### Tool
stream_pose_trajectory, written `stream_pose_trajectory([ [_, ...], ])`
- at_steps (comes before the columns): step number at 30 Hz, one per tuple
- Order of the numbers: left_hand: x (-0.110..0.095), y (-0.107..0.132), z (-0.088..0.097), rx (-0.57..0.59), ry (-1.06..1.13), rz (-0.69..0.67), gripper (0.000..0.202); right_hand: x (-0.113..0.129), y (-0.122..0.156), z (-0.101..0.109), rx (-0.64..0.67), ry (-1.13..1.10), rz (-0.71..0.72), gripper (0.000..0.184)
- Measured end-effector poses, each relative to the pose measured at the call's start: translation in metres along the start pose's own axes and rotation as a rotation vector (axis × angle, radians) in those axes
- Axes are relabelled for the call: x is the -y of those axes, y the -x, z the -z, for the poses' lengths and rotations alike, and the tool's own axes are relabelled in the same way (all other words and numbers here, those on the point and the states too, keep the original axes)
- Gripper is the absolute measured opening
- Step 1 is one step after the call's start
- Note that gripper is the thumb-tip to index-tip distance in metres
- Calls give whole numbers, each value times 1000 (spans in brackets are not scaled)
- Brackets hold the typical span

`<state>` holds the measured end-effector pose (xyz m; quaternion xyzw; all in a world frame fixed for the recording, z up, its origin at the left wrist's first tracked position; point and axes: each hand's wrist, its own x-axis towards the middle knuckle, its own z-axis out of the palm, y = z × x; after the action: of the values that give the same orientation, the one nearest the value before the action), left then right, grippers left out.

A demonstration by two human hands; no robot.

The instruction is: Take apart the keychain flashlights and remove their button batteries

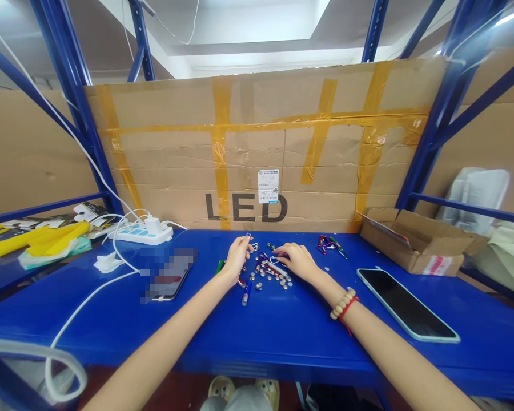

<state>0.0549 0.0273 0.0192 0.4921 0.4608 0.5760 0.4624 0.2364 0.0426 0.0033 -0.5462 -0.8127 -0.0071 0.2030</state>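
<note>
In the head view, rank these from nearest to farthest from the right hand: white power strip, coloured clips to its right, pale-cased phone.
From the right hand:
1. Coloured clips: just right, slightly farther back.
2. Pale-cased phone: farther right, toward the front.
3. White power strip: well off left, near the back.

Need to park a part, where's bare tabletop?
Bare tabletop: front center, between left forearm and right forearm, nearer the camera than the blue tube; front left, between white cable, blurred phone and left forearm. Crowded: parts pile between left hand and right hand; back left, around the power strip.
</note>
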Motion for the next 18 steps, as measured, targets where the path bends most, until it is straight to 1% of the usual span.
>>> stream_pose_trajectory([
  [3, 1, 0, -1, 22, -21, 5, 24, 1, 0, 1, 0, 7, -20, 15],
  [6, 1, 0, -1, 43, -24, 24, 23, 0, 0, 2, -48, -21, 6, 12],
  [9, 0, 0, -3, 83, 20, 99, 22, 2, 1, 5, -194, -156, 66, 15],
  [11, 0, 2, -5, 112, 43, 134, 24, 6, 3, 8, -286, -276, 145, 15],
  [13, 1, 3, -6, 145, 29, 110, 28, 11, 5, 10, -319, -377, 235, 14],
  [15, 0, 6, -7, 191, -6, 45, 33, 17, 8, 11, -310, -426, 297, 13],
  [18, -1, 9, -7, 256, -62, -73, 39, 21, 10, 12, -291, -424, 314, 12],
])
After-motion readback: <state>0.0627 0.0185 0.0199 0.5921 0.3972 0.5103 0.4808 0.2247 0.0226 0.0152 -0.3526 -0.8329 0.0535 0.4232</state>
